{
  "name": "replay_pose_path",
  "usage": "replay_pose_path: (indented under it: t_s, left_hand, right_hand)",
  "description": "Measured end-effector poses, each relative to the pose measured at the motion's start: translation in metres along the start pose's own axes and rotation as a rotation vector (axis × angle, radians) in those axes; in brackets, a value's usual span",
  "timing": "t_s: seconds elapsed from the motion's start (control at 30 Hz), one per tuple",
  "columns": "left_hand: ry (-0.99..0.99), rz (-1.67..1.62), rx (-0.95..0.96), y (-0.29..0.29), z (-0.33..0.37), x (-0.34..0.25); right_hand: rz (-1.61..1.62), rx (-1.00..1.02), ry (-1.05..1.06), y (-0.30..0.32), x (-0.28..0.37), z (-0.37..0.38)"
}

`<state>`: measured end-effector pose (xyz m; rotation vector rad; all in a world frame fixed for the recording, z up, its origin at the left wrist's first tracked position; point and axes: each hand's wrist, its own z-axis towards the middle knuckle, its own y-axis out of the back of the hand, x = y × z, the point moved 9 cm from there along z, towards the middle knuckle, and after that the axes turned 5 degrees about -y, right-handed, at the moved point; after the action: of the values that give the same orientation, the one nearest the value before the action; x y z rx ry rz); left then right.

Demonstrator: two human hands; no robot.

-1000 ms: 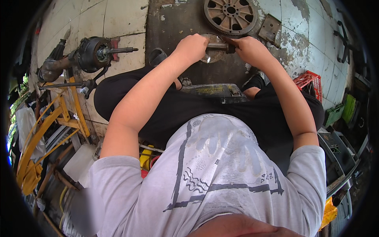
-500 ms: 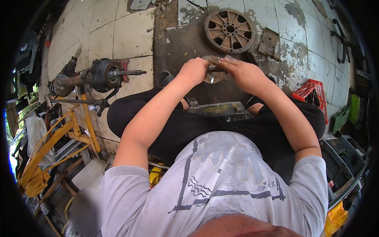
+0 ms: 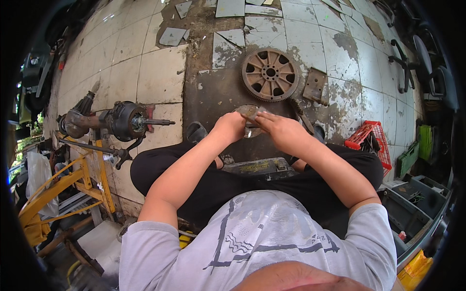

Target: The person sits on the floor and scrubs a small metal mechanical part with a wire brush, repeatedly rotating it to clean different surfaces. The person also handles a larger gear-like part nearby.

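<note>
The left hand (image 3: pixel 232 127) is curled closed around the left end of a metal part (image 3: pixel 249 130), its fingertips hidden from view. The right hand (image 3: pixel 282 130) lies over the other end with its fingers held straight and close together, reaching almost to the left one; whether it has hold of anything cannot be told. A second ago the two hands were well apart, the right one bent at the far end of the part; now it has flattened and come inward, and a brownish flat piece (image 3: pixel 249 113) shows at the fingertips. The part is above a round disc on the floor, in front of the dark case (image 3: pixel 256 167) between the person's legs. Just beyond lies the toothed wheel (image 3: pixel 270 73), with a holed plate (image 3: pixel 315 86) to its right, both lower in the picture than before, and more broken tiles (image 3: pixel 173 36) now show at the top.
</note>
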<state>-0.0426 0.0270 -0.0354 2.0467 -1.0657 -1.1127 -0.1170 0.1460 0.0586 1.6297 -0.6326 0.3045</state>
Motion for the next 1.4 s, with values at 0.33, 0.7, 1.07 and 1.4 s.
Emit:
replay_pose_path:
  t_s: [0.33, 0.7, 1.07, 1.4]
  left_hand:
    - [-0.011, -0.051, -0.072, -0.002, 0.007, 0.008]
    - [0.012, -0.05, -0.028, -0.007, 0.014, 0.011]
    - [-0.036, -0.018, -0.022, -0.008, 0.0, 0.002]
    - [-0.046, -0.017, -0.006, -0.008, 0.0, 0.002]
  right_hand:
    - [0.139, 0.08, -0.159, -0.009, -0.032, 0.011]
    - [-0.036, 0.038, -0.176, -0.025, -0.052, 0.009]
    - [0.302, 0.286, -0.458, 0.0, -0.035, 0.02]
    - [0.293, 0.072, -0.198, -0.005, -0.02, 0.014]
